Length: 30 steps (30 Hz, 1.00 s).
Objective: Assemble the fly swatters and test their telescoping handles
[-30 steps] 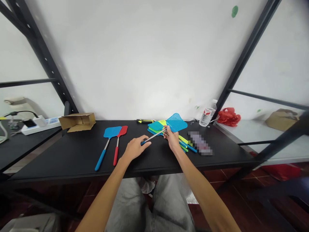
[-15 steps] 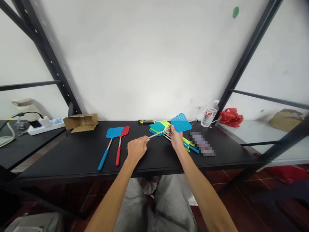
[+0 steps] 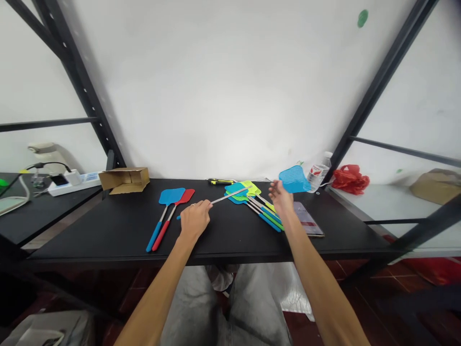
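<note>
My left hand (image 3: pixel 195 219) is closed around the blue handle of a fly swatter, whose end pokes out at the left. From this fist its metal rod (image 3: pixel 230 194) slants up to the right. At the swatter's blue mesh head (image 3: pixel 294 179), my right hand (image 3: pixel 282 196) has its fingers curled near the base; the rod just before it is hard to make out. Below the rod lies a pile of fly swatters (image 3: pixel 264 214) with blue, green and yellow parts. A blue fly swatter (image 3: pixel 172 195) and a red fly swatter (image 3: pixel 165 228) lie side by side on the left.
On the black table (image 3: pixel 108 230) stand an open cardboard box (image 3: pixel 125 181) and a water bottle (image 3: pixel 319 174). A phone (image 3: pixel 308 220) lies beside my right forearm. A yellow-black cutter (image 3: pixel 220 182) rests by the wall. A red plastic bag (image 3: pixel 350 180) sits beyond the right post.
My hands have moved apart, the right one going right with the mesh head, so handle and head are farther from each other. The red fly swatter's handle has swung left toward the blue one.
</note>
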Motion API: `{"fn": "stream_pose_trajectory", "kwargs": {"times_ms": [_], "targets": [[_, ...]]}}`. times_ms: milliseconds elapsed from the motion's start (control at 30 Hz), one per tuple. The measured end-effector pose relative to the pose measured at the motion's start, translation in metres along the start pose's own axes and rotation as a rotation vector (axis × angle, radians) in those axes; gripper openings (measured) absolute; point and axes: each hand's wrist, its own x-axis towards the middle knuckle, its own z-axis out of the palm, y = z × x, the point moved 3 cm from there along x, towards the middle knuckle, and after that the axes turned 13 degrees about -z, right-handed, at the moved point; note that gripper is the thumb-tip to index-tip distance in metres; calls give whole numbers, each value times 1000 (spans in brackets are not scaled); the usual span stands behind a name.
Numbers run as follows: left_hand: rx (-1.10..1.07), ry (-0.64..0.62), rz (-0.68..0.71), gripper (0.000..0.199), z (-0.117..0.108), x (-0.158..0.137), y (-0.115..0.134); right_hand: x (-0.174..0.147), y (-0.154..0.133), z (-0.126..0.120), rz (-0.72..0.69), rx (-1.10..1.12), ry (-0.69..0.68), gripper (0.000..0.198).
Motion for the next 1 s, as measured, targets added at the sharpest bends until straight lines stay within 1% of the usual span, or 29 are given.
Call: {"fn": "stream_pose_trajectory", "kwargs": {"times_ms": [100,167,233,333,433,600,1000], "targets": [[13,22,51,38,3,-2,3,-21,28,26,71,24,-72,32],[14,15,68,39,4,-2,3,-30,40,35,139,39,-90,32],[20,-2,66,40,5,-2,3,-36,47,39,190,58,-104,31],[28,-29,47,39,6,-2,3,-42,53,39,217,86,-129,30],[24,-38,51,38,6,-3,3,-44,55,38,212,103,-159,30],[15,-38,83,37,7,-4,3,-44,57,36,215,158,-153,30],[-6,-98,58,33,6,-5,4,-46,53,38,210,187,-186,28]]}}
